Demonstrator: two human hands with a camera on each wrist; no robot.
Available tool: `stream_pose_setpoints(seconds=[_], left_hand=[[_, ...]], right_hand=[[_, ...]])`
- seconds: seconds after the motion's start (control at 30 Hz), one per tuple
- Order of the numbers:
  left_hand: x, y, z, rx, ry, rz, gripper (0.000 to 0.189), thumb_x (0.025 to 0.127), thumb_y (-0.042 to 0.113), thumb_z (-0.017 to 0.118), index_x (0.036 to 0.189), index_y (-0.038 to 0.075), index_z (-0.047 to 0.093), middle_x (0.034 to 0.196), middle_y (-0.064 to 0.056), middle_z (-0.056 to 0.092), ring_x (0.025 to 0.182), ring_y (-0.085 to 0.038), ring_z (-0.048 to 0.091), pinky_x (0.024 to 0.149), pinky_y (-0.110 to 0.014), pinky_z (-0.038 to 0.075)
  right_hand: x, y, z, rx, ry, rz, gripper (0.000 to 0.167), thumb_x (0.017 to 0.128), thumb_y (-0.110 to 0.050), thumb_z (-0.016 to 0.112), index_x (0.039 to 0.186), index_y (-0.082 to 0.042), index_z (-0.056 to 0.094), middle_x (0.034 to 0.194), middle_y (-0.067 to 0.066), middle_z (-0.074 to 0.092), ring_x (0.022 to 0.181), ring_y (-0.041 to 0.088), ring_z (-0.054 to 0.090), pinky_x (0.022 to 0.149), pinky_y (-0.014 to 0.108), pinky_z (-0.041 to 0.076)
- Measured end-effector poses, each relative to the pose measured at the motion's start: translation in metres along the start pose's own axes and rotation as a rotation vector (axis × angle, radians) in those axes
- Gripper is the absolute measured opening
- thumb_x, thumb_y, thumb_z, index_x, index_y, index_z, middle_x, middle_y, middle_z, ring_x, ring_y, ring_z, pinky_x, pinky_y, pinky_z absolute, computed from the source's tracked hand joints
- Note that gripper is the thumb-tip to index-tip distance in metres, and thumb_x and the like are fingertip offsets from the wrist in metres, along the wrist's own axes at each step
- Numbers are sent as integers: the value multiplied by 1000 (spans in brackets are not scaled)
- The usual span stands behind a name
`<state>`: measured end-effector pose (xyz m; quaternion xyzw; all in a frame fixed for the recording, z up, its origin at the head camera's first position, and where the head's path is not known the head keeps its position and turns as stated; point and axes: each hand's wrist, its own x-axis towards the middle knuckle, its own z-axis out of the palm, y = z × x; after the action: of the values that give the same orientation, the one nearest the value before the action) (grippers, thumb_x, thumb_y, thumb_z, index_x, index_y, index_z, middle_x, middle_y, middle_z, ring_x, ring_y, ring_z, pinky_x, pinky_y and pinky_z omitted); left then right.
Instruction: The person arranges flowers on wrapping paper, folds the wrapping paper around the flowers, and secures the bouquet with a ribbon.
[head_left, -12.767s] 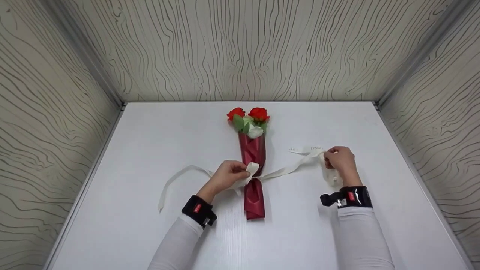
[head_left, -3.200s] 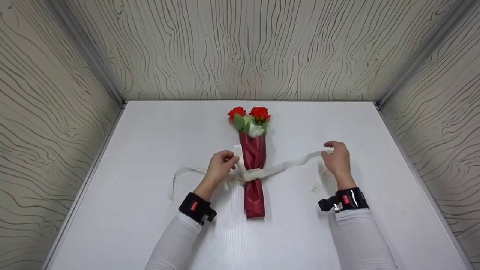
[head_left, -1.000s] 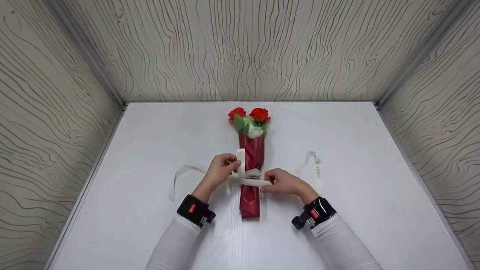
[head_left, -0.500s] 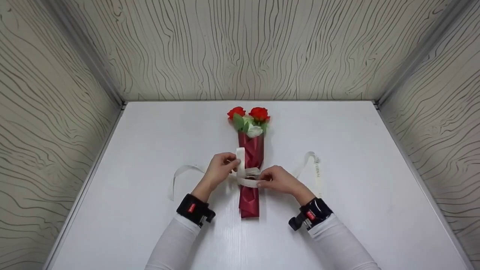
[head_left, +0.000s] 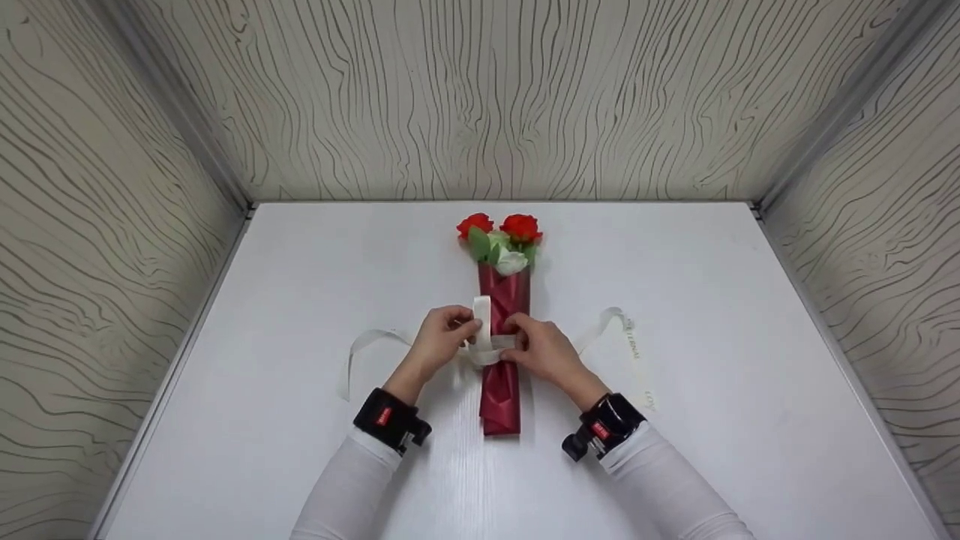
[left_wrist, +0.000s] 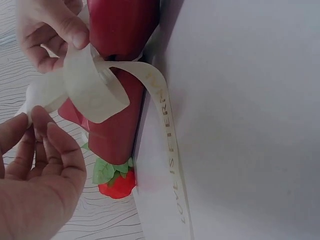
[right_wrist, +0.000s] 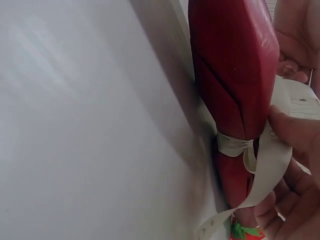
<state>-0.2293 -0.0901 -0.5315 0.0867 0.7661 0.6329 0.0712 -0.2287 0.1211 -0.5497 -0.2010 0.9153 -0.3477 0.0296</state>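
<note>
A bouquet of red and white roses in dark red wrapping (head_left: 500, 409) lies upright in the head view, its waist tied with a cream ribbon (left_wrist: 102, 95). Left of it, my left hand (head_left: 441, 341) pinches a standing ribbon loop (head_left: 482, 309) between thumb and fingers. Over the bouquet's waist, my right hand (head_left: 547, 352) pinches the ribbon's other length, which curves across the front of the loop. In the right wrist view this length (right_wrist: 272, 160) runs between thumb and fingers, beside the knot (right_wrist: 234, 145). My right palm hides part of the wrap.
One lettered ribbon tail (head_left: 634, 352) lies on the white table (head_left: 750, 450) to the right; another tail (head_left: 367, 341) curls out to the left. Wood-grain panels (head_left: 480, 97) stand behind the table and at both sides.
My right hand has come in from the far right to the bouquet, bringing ribbon across the loop, then shifted slightly up and left. My left hand has kept its hold on the loop.
</note>
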Motion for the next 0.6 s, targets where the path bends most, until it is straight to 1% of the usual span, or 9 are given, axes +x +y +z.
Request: stream_pose_setpoints(seconds=[0.03,0.1,0.17,0.2,0.23,0.3,0.43,0.53,0.6], left_hand=[[0,0,0,-1,-4,2,14,95,9,64,96,-5,66,77,-12,64,71,-23,61,65,-37,51],[0,-1,-1,-10,-9,8,15,95,8,64,96,-6,66,78,-11,64,71,-22,62,65,-36,51],[0,-1,-2,-22,-12,4,15,95,8,64,97,-7,66,80,-11,65,72,-22,62,65,-35,51],[0,-1,-2,-24,-13,2,16,95,8,63,98,-7,65,81,-11,65,72,-22,63,65,-35,51],[2,-7,-2,-27,-10,2,15,95,9,64,97,-6,66,79,-7,64,71,-17,62,63,-30,49],[2,-7,-2,-30,-8,-4,14,95,9,64,96,-5,66,78,-4,63,70,-14,60,62,-27,48],[1,-7,-3,-28,-8,-8,13,95,8,64,96,-5,67,77,-4,63,70,-14,60,65,-34,50],[1,-7,-3,-33,-8,-10,13,95,8,64,96,-5,67,77,-5,64,69,-14,60,68,-41,51],[0,-8,-4,-39,-11,-12,13,95,9,64,95,-4,67,76,-5,64,69,-14,60,69,-43,51]], right_hand=[[1,-1,0,-4,-9,8,35,80,-14,82,110,-11,65,72,-5,55,65,12,51,59,32,44],[2,-3,-2,-22,-36,32,43,80,-13,81,120,-11,64,74,-4,57,67,13,52,60,34,44],[4,-5,-3,-47,-64,58,46,81,-14,80,124,-13,65,78,-3,59,69,14,53,62,35,45],[4,-7,-4,-61,-74,73,45,81,-14,80,124,-13,66,80,-3,60,71,15,54,63,35,45],[5,-8,-4,-71,-79,86,43,81,-15,79,122,-14,67,82,-2,62,72,15,55,64,36,46],[6,-10,-4,-93,-86,107,39,81,-15,79,119,-15,68,85,-2,63,74,16,56,65,37,46],[8,-13,-3,-133,-80,123,27,82,-15,78,107,-16,70,84,-3,64,74,17,56,67,38,47],[9,-13,-2,-148,-64,114,16,82,-16,78,96,-16,71,77,-4,61,70,16,55,64,36,46],[9,-12,-1,-151,-45,108,12,81,-16,79,87,-16,69,71,-5,58,66,15,53,60,34,44]])
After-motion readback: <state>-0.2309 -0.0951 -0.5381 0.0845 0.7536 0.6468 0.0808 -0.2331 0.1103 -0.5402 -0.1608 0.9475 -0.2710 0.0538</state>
